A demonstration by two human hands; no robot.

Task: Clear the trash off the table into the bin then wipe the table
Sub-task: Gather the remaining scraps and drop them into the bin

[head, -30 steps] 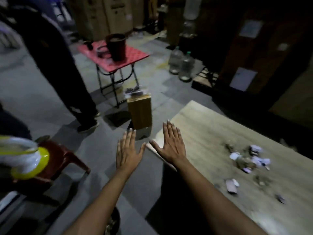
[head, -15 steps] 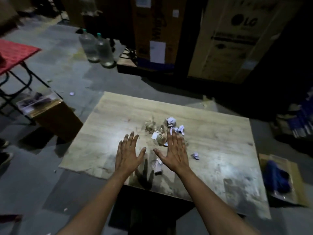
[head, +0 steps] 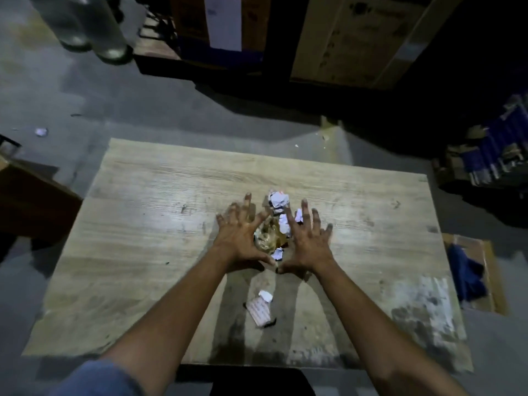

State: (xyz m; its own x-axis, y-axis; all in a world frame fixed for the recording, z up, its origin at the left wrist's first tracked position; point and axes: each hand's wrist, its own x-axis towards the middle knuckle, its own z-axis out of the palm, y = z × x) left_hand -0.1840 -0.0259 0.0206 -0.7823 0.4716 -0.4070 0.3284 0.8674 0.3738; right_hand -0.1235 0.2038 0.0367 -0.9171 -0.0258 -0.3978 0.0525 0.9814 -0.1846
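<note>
A pale wooden table (head: 148, 238) fills the middle of the view. At its centre lies a small heap of trash: crumpled white paper (head: 278, 200) and a clear crinkled wrapper (head: 267, 238). My left hand (head: 238, 234) and my right hand (head: 307, 241) lie flat with fingers spread on either side of the heap, thumbs nearly meeting at its near edge. Neither hand holds anything. Closer to me, between my forearms, lie a flat printed slip (head: 258, 310) and a small white scrap (head: 265, 295). No bin is in view.
A blue cloth (head: 465, 274) lies on flat cardboard on the floor to the right. A brown box (head: 31, 201) stands left of the table. Clear bottles (head: 91, 27) and large cardboard cartons (head: 351, 38) stand beyond it. A paper scrap (head: 41, 132) lies on the floor.
My view has swung from the floor and the red table onto the wooden table and tilted down. Both hands have moved forward and lowered around the trash heap.
</note>
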